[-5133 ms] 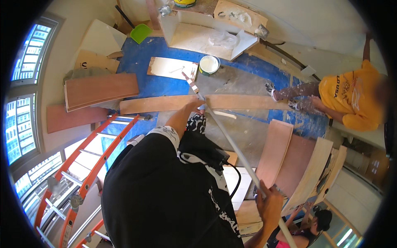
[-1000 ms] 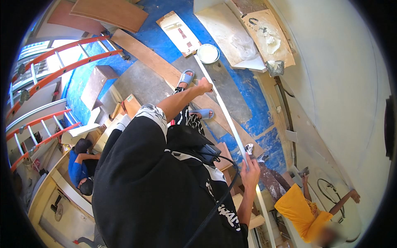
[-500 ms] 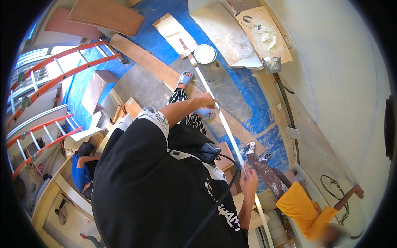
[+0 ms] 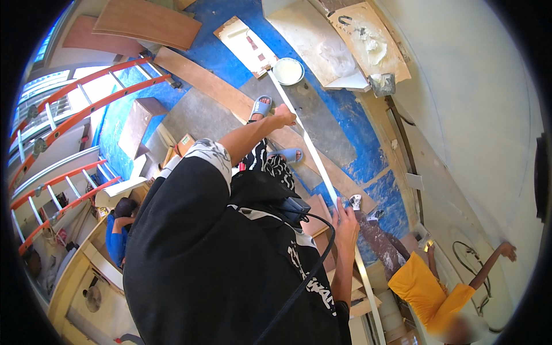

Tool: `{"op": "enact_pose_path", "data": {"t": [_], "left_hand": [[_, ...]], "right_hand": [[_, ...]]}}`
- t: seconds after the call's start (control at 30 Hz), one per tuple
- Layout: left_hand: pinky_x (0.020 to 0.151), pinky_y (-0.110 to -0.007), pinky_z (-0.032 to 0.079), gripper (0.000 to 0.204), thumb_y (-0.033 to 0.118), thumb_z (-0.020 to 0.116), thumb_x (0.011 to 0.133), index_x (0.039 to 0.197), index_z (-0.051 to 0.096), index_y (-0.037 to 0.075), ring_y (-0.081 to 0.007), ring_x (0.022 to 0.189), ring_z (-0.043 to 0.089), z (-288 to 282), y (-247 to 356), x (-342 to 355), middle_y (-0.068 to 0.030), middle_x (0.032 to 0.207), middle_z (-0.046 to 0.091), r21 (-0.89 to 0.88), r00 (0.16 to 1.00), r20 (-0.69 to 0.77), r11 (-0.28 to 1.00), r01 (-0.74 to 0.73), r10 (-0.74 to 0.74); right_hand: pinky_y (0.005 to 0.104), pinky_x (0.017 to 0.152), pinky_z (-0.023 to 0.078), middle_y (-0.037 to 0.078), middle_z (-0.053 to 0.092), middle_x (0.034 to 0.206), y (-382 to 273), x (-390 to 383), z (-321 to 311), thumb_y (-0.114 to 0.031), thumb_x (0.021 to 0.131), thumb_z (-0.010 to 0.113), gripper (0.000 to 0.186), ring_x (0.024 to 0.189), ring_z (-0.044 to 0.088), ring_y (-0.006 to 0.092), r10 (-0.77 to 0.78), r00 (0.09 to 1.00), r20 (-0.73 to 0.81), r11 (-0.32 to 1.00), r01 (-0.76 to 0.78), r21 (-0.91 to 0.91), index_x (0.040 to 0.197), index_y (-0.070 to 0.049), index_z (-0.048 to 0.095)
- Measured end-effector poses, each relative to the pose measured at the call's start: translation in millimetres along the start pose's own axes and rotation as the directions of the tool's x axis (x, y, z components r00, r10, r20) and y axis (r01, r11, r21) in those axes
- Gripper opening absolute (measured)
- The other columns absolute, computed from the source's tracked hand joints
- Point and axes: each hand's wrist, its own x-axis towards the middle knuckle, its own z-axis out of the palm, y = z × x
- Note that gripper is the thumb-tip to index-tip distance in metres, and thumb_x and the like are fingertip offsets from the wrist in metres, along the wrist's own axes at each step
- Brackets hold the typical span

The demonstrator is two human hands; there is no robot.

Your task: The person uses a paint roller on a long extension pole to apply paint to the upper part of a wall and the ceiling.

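A person in a black top looks down from a height and holds one long, thin white strip (image 4: 313, 152) with both hands. The left hand (image 4: 284, 115) grips the strip near its far end, fingers closed around it. The right hand (image 4: 346, 221) holds the same strip lower down, fingers wrapped on it. The strip runs slantwise from near one white round bowl (image 4: 288, 71) on the floor down past the person's right side toward the lower edge of the view.

Below, the person's two feet wear blue slide sandals (image 4: 261, 107). They stand on a long wooden plank (image 4: 201, 80) that lies across the floor (image 4: 351, 144), which is grey concrete covered in part by blue sheeting. Several flat wooden boards (image 4: 146, 23) lie toward the far left corner of the floor, and two paint-stained sheets of cardboard (image 4: 368, 40) lie near the far right wall beside one small grey bucket (image 4: 382, 84).

One orange ladder (image 4: 75, 112) leans at the left, by bright windows. Two other people are in the room: one in a yellow shirt (image 4: 422, 284) reaching to the cream wall at the right, and one in a blue shirt (image 4: 118, 233) crouched at the lower left.
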Motion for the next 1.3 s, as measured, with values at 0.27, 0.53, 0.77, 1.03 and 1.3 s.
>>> {"op": "enact_pose_path", "data": {"t": [0.27,0.53,0.77,1.03,1.3], "left_hand": [[0.057,-0.025,0.055,0.021,0.016,0.065,0.085,0.077,0.07,-0.003,-0.0192,0.074,0.071,62,33,-21,-0.0053,0.079,0.073,-0.261,0.903,0.395,0.921,0.288,-0.17],[0.069,-0.029,0.06,0.012,0.002,0.068,0.081,0.085,0.066,-0.01,-0.0239,0.075,0.07,105,53,-68,-0.0156,0.082,0.069,-0.57,0.741,0.655,0.55,0.61,-0.144],[0.073,-0.038,0.063,0.021,-0.011,0.059,0.079,0.099,0.058,-0.019,-0.0365,0.085,0.07,117,56,-98,-0.0273,0.096,0.066,-0.653,0.768,0.641,0.532,0.54,0.007],[0.067,-0.034,0.062,0.01,-0.007,0.061,0.081,0.088,0.065,-0.013,-0.0294,0.08,0.072,140,31,-77,-0.0237,0.094,0.069,-0.422,0.71,0.459,0.835,-0.355,0.534],[0.067,-0.034,0.063,0.018,-0.004,0.063,0.081,0.097,0.065,-0.012,-0.0323,0.081,0.071,27,27,-42,-0.0235,0.091,0.068,-0.779,0.948,0.307,0.549,0.303,-0.087]], "right_hand": [[0.0402,0.058,0.046,0.013,0.052,0.08,39,-54,-25,-0.016,0.09,0.062,0.035,0.065,0.057,0.0321,0.08,0.994,0.07,0.997,-0.079,-0.019,0.126,-0.014,0.062],[0.0381,0.056,0.046,0.01,0.052,0.075,76,-114,-33,-0.011,0.084,0.069,0.036,0.061,0.054,0.0278,0.155,0.986,0.056,0.988,-0.155,-0.001,0.12,-0.014,0.067],[0.0366,0.056,0.046,0.009,0.053,0.075,84,-149,-36,-0.01,0.084,0.068,0.035,0.061,0.055,0.025,0.134,0.991,0.003,0.991,-0.134,-0.005,0.119,-0.012,0.067],[0.0384,0.058,0.045,0.012,0.052,0.077,73,-141,-53,-0.007,0.083,0.067,0.04,0.064,0.055,0.0291,0.14,0.99,0.028,0.99,-0.14,-0.014,0.122,-0.012,0.065],[0.0418,0.057,0.047,0.011,0.053,0.077,28,-22,-25,-0.013,0.086,0.065,0.036,0.064,0.058,0.0312,0.005,1.0,-0.008,0.997,-0.006,-0.078,0.122,-0.015,0.065]]}}
